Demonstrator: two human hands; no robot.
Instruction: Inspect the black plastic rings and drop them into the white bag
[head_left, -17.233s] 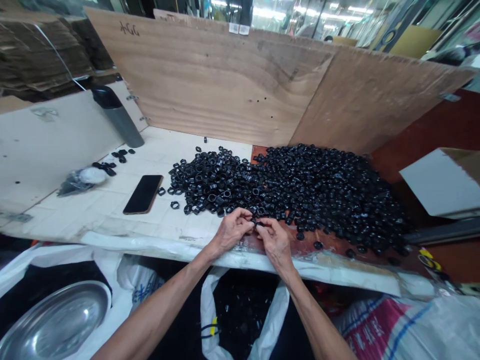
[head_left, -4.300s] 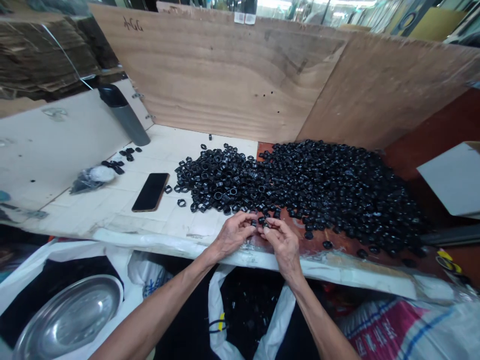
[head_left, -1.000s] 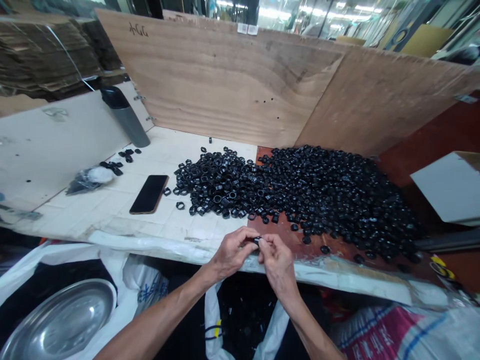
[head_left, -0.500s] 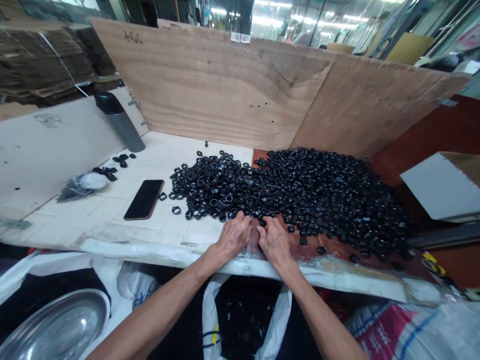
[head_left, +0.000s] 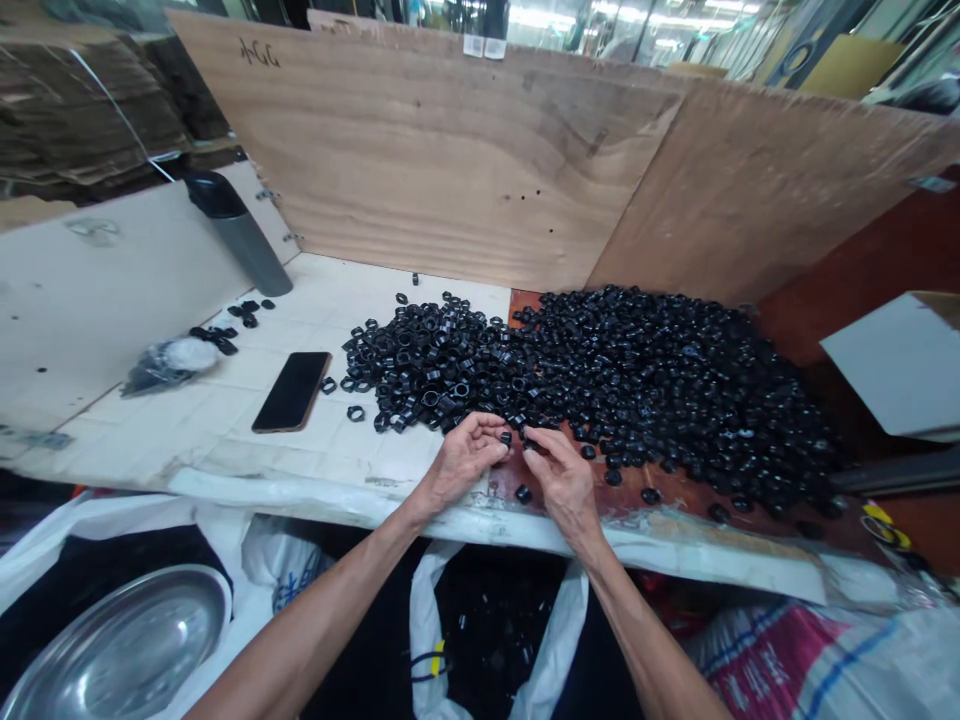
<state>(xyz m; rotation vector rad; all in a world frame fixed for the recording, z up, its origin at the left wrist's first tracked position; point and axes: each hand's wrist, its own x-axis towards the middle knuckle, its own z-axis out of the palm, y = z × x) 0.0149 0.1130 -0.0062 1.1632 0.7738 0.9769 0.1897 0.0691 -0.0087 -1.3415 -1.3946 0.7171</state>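
Ceiling lights (head_left: 541,18) glare at top; edges stretch.

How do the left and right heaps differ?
Piece by piece, the left heap looks ring-like, the right heap more solid. The left heap is smaller, the right heap broader. The left heap lies mostly on pale surface, the right heap on red-brown surface. Both are black.

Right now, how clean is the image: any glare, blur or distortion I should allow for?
All in the head view: ceiling lights burn out white; the metal bowl shows highlights; the black heap on the right blends together, glinting; the bottle leans, probably wide-angle stretch; the small black pieces at the left hand and right hand look too soft for detail.
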